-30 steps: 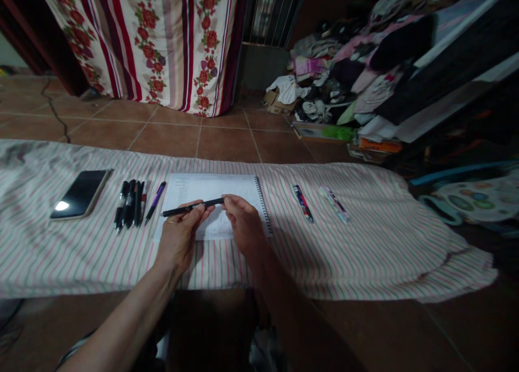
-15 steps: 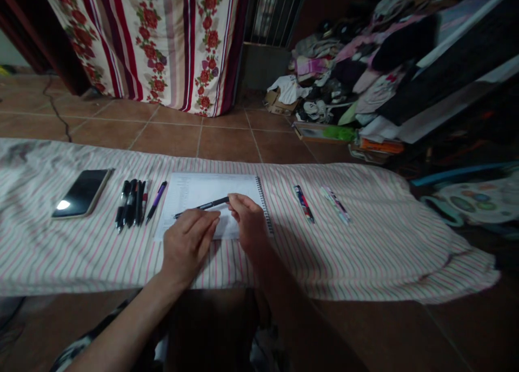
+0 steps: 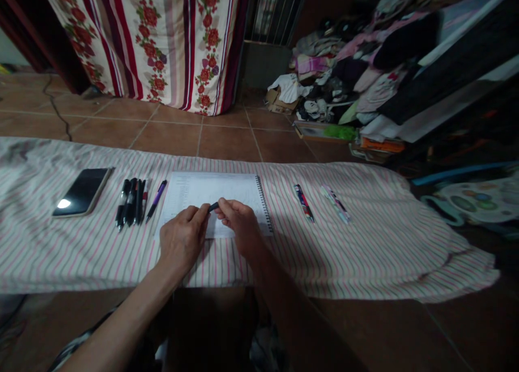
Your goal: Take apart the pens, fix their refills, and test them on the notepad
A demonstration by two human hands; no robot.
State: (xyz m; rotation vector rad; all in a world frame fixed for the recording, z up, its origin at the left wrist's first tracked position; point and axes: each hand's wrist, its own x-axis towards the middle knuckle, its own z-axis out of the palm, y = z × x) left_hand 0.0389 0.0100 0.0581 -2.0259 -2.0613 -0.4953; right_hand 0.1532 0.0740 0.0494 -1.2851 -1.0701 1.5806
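Note:
Both my hands meet over a spiral notebook (image 3: 219, 191) lying on a striped cloth (image 3: 365, 242). A black pen (image 3: 213, 206) is pinched between the fingertips of my left hand (image 3: 183, 239) and my right hand (image 3: 239, 226); only a short piece of it shows between them. Left of the notebook lie a purple pen (image 3: 156, 200) and a row of several dark pens (image 3: 130, 201).
A phone (image 3: 81, 192) lies at the cloth's left. A red-blue pen (image 3: 303, 202) and a pale patterned pen (image 3: 334, 203) lie right of the notebook. Beyond are tiled floor (image 3: 227, 137), a floral hanging cloth (image 3: 162, 42) and a heap of clothes (image 3: 344, 74).
The pen, earlier held out level between both hands, has been drawn in; my hands have closed together so most of it is now hidden by the fingers.

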